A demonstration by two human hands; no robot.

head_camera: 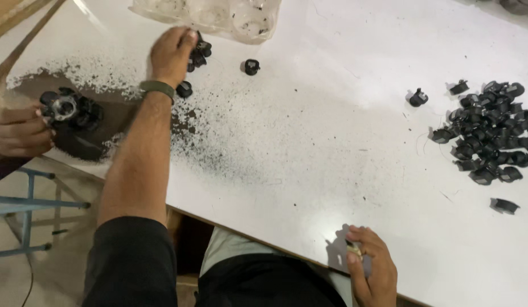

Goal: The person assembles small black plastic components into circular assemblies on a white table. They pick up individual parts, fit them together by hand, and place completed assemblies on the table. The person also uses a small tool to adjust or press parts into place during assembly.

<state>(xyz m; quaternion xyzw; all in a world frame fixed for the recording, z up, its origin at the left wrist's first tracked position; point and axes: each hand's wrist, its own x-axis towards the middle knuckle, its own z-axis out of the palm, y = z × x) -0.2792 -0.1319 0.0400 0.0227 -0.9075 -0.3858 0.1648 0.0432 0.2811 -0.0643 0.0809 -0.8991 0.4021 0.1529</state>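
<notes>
Black plastic parts [198,54] are being gathered under the left hand's [172,54] curled fingers, while the right hand [371,267] pinches a small piece [353,250] at the table [332,113] edge.

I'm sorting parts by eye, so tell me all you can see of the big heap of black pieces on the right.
The heap of black pieces lies on the white table near its right edge: small, dark, plastic-looking moulded parts, piled loosely and overlapping. A few strays lie apart around it. No hand touches it. Finer detail is too small to tell.
</notes>
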